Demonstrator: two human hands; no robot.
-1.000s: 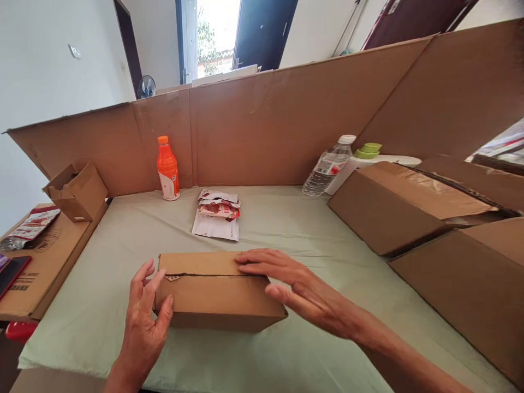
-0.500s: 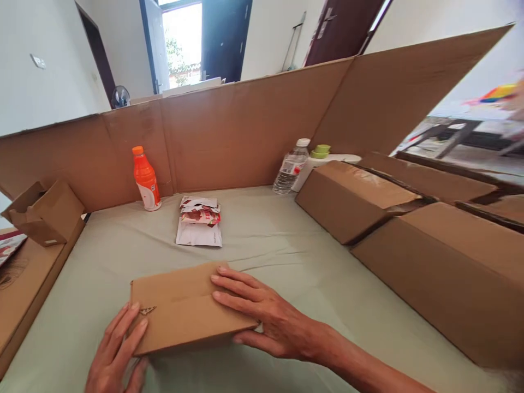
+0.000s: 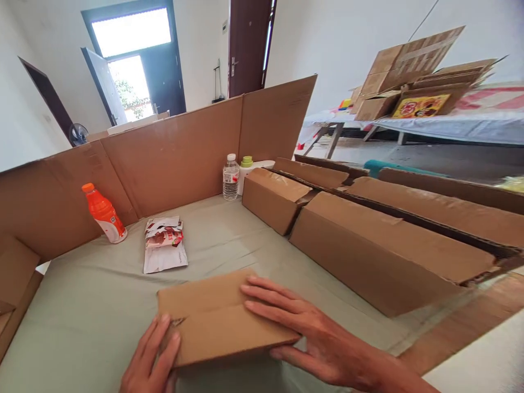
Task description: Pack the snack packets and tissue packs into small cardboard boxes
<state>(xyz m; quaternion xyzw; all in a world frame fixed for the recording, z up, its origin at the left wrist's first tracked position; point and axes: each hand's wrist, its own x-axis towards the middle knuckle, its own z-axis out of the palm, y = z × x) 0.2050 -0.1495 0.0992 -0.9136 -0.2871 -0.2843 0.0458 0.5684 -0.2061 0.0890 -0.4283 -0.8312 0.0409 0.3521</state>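
A small closed cardboard box (image 3: 216, 322) is between my hands near the front of the cloth-covered table (image 3: 102, 316). At its left end, near a small torn spot, my left hand (image 3: 153, 355) grips the edge with the fingers on top. My right hand (image 3: 286, 322) clasps the right end, fingers over the top and thumb along the near side. The underside of the box is hidden. Behind it lie stacked flat packets (image 3: 166, 245), red and white. An orange bottle (image 3: 105, 214) stands beyond them to the left.
Cardboard panels (image 3: 176, 147) wall off the back. A clear water bottle (image 3: 231, 177) and a white bottle with a green cap (image 3: 246, 166) stand by them. Long cardboard boxes (image 3: 368, 245) line the right side. Another cardboard piece (image 3: 18, 267) sits at the left edge.
The view has turned to the right, bringing a far table with cardboard boxes into sight. Both hands keep the same hold on the box.
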